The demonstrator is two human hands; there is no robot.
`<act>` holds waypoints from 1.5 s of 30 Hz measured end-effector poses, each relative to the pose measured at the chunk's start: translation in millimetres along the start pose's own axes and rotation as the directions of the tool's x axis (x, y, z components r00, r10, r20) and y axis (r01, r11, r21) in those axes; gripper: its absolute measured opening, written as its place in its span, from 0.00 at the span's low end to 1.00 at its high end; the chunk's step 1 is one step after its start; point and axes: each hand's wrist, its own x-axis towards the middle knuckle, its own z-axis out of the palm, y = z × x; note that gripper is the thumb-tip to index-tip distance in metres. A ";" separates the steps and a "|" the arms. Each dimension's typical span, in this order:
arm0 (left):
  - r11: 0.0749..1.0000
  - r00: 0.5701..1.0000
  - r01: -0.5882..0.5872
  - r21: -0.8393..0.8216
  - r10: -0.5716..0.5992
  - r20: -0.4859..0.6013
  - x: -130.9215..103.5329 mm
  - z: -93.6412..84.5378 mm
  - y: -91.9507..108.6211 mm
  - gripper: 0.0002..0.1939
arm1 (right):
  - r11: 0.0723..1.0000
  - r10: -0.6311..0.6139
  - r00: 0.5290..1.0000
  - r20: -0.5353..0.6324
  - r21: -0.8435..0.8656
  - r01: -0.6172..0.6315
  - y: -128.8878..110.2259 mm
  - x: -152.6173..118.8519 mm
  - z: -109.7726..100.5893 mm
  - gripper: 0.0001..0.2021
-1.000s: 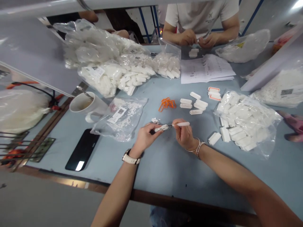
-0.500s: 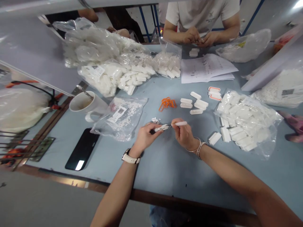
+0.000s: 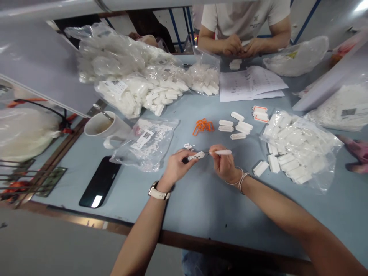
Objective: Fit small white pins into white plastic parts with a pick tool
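My left hand (image 3: pixel 177 165) is closed, its thumb and fingers pinching a white plastic connector housing (image 3: pixel 196 156) with a row of small dark holes. In my right hand (image 3: pixel 223 165) is a slim tool with a white handle (image 3: pixel 223 152) and a thin dark shaft, gripped between thumb and fingers. The shaft points left, its tip at the right end of the housing; whether it touches cannot be made out. Just beyond the left fingertips lies a small pile of tiny white pieces (image 3: pixel 189 147). Orange rectangular frames (image 3: pixel 202 126) are heaped farther back, with several white housings (image 3: pixel 239 135) to their right.
An open bag of white housings (image 3: pixel 299 143) lies right. On the left are a bag of tiny pieces (image 3: pixel 152 153), a black phone (image 3: pixel 100 182) and a mug with a spoon (image 3: pixel 99 124). Filled bags (image 3: pixel 126 90) and papers (image 3: pixel 250 82) lie behind; a co-worker (image 3: pixel 244 23) sits opposite.
My right hand and the tool have shifted slightly to the right, drawing back a little from the housing. My left hand stays in place with the housing.
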 end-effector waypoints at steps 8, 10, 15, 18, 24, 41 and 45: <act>1.000 1.000 -0.008 0.002 0.008 -0.010 0.5 0.1 0.4 0.09 | 1.000 0.002 1.000 0.012 0.023 -0.002 -0.1 1.0 -0.3 0.07; 1.000 1.000 -0.011 0.004 0.011 -0.008 0.5 0.2 0.3 0.09 | 1.000 0.003 1.000 0.019 0.014 -0.003 -0.2 1.2 -0.4 0.07; 1.000 1.000 -0.013 0.004 0.013 -0.005 0.2 0.2 -1.0 0.10 | 1.000 -0.008 1.000 0.020 -0.003 0.009 -0.5 1.6 -0.3 0.06; 1.000 1.000 -0.013 -0.010 0.013 -0.003 0.1 -0.1 -1.0 0.10 | 1.000 -0.013 0.999 0.048 0.006 0.013 -0.4 1.9 -0.4 0.05; 1.000 1.000 0.006 -0.008 -0.006 -0.002 0.6 -0.1 -0.6 0.10 | 0.999 0.006 0.987 0.160 0.032 -0.011 0.5 0.5 0.2 0.06; 1.000 1.000 0.003 -0.001 -0.003 -0.017 0.0 1.7 -2.2 0.08 | 0.999 -0.039 0.999 0.005 0.008 0.039 -1.5 0.6 -0.1 0.07; 1.000 1.000 -0.002 0.000 0.002 -0.015 -0.1 2.3 -2.9 0.08 | 0.999 -0.035 0.999 0.011 0.030 0.035 -1.5 0.5 -0.5 0.06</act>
